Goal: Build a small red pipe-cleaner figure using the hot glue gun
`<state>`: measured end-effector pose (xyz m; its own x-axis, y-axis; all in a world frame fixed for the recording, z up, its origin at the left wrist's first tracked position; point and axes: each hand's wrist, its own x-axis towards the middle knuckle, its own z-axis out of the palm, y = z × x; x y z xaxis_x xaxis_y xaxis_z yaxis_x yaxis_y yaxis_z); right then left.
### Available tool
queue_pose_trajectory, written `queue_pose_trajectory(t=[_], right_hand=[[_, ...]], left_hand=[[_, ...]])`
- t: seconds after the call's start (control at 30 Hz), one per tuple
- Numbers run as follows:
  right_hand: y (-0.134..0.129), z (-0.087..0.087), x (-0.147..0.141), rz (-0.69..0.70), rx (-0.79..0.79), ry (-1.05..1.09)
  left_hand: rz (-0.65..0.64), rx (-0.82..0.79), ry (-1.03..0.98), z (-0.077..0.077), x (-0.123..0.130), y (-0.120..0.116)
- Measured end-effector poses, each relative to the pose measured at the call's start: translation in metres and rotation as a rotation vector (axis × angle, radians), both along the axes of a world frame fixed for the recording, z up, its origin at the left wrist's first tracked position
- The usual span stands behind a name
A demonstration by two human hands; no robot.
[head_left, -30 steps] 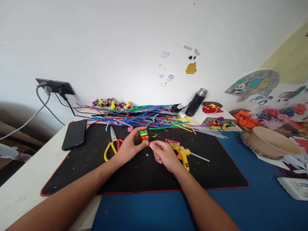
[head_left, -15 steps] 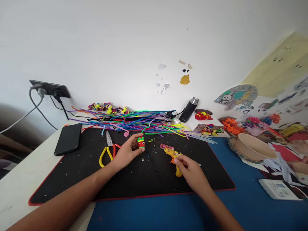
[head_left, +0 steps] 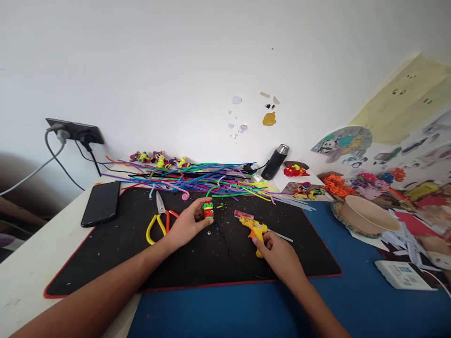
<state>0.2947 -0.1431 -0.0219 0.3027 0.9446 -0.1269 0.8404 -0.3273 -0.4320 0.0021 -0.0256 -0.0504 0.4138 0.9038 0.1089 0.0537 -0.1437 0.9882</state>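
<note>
My left hand [head_left: 188, 226] pinches a small red, green and yellow pipe-cleaner figure [head_left: 209, 212] with one googly eye on its side. Just below it, a loose googly eye [head_left: 209, 233] lies on the black mat. My right hand [head_left: 278, 252] has its thumb and fingers closed at the handle of a yellow hot glue gun [head_left: 259, 228]. A clear glue stick [head_left: 282, 235] sticks out of the gun's back end, and its nozzle end is by a pink-red box [head_left: 244, 215]. Scissors [head_left: 161, 211] with yellow and red handles lie left of my left hand.
Many coloured pipe cleaners [head_left: 197, 176] are heaped along the wall, with finished figures [head_left: 160, 159] behind. A phone [head_left: 101, 203] lies at the left, a black flask [head_left: 275, 162] leans at the back. At right are a bowl [head_left: 369, 216] and a white device [head_left: 405, 275].
My right hand has slid slightly down to the glue gun's handle, so more of the gun and glue stick shows. The figure has turned a little in my left hand.
</note>
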Motion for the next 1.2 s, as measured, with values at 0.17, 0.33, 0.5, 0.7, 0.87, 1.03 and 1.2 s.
queue_pose_trajectory(t=[0.17,0.33,0.5,0.7,0.87,1.03,1.2], right_hand=[[-0.002,-0.005,0.005,-0.039,0.048,0.18],[-0.007,-0.003,0.003,-0.128,0.065,0.707],[-0.007,0.01,-0.009,-0.273,0.136,1.275],[-0.002,0.005,-0.027,-0.353,0.142,1.497],[-0.008,0.009,-0.033,-0.283,0.084,1.339],[-0.014,0.009,-0.032,-0.216,0.01,1.207],[-0.01,-0.005,-0.044,-0.114,0.004,1.098]], left_hand=[[-0.004,0.016,0.008,0.001,0.0,-0.002],[-0.011,0.017,0.001,0.001,0.0,-0.002],[-0.009,0.014,0.003,0.0,0.0,-0.002],[0.005,0.031,0.017,-0.004,0.0,-0.001],[0.009,0.031,0.028,-0.002,-0.001,-0.001],[0.003,0.037,0.06,0.0,0.0,-0.003],[0.033,0.067,0.084,-0.001,-0.001,-0.003]])
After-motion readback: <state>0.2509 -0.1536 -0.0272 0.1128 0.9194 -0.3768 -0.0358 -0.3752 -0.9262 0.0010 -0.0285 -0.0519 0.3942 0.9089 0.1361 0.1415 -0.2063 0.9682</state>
